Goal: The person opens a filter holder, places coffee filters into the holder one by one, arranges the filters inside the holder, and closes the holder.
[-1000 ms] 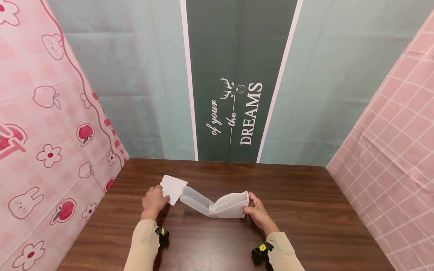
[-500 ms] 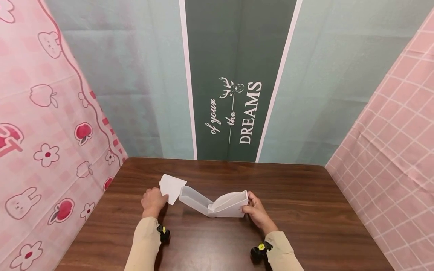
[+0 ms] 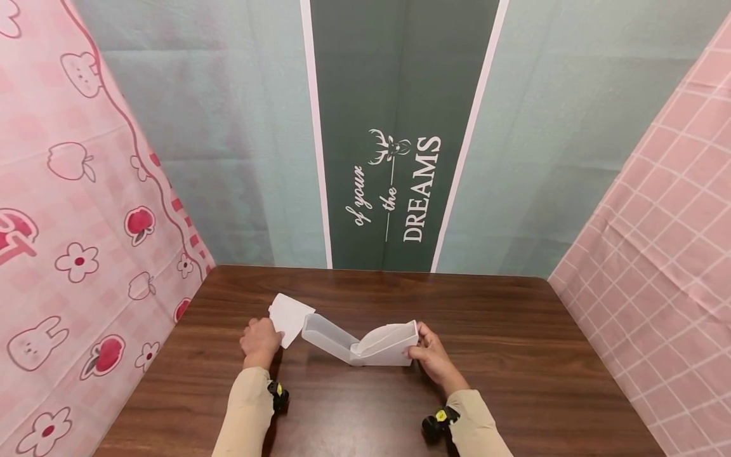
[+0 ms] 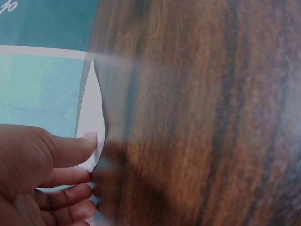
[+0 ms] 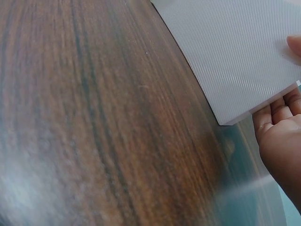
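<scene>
Head view: left hand (image 3: 260, 343) pinches white paper (image 3: 290, 317); well apart, right hand (image 3: 432, 359) grips a white box (image 3: 389, 353).

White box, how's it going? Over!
Left hand pinches white sheet. Right hand grips white box. Flap open toward sheet. Nothing seen in the way.

Wood-grain table (image 3: 514, 330), 2 pink hangings (image 3: 674, 209), green backdrop (image 3: 365, 95).

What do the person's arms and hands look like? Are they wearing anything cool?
The left sleeve and right sleeve are long and beige. The left gadget and right gadget at the wrists are black with yellow patches. The left hand and right hand wear no gloves.
</scene>
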Action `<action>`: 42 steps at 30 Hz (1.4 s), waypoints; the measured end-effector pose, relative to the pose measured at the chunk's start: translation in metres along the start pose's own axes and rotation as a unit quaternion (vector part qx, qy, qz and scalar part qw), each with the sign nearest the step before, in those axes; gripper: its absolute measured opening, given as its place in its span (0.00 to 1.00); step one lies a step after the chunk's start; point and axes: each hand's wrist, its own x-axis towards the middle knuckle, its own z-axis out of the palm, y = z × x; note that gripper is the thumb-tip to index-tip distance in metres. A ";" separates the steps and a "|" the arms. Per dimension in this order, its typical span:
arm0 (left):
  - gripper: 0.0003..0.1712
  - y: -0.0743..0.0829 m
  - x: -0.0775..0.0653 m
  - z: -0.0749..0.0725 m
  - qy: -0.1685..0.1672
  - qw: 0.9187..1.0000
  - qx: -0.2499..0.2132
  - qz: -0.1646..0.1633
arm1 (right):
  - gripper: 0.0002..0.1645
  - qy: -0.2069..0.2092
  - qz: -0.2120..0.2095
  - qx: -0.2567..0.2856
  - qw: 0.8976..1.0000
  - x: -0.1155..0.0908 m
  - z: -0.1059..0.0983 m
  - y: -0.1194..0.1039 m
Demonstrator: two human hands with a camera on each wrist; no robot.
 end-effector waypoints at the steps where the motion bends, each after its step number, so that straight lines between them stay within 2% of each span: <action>1: 0.24 0.000 0.000 0.000 -0.001 1.000 -0.004 -0.002 | 0.24 0.000 -0.001 0.000 1.000 0.000 0.000 0.000; 8: 0.15 0.001 0.000 -0.004 -0.009 0.998 -0.063 -0.019 | 0.23 -0.009 -0.005 0.005 1.000 0.000 -0.001 -0.001; 12: 0.12 0.001 0.000 -0.007 -0.012 0.997 -0.078 -0.008 | 0.23 -0.008 -0.001 0.000 1.000 0.000 0.000 -0.001; 18: 0.26 -0.001 0.001 -0.006 -0.033 0.996 -0.086 -0.004 | 0.23 -0.004 0.000 -0.002 1.000 0.000 -0.001 -0.001; 21: 0.28 0.000 0.002 -0.005 -0.046 0.996 -0.076 -0.011 | 0.23 -0.007 -0.004 0.002 1.000 0.000 0.000 -0.001; 32: 0.25 0.006 0.004 -0.009 -0.064 0.991 -0.096 -0.075 | 0.24 -0.004 -0.005 -0.002 1.000 0.000 0.002 -0.002; 36: 0.21 0.007 0.004 -0.009 -0.067 0.989 -0.102 -0.080 | 0.23 -0.004 -0.007 -0.001 1.000 0.000 0.002 -0.003; 42: 0.15 0.004 0.003 -0.009 -0.066 0.992 -0.098 -0.055 | 0.24 -0.011 -0.015 0.004 1.000 0.000 0.003 -0.002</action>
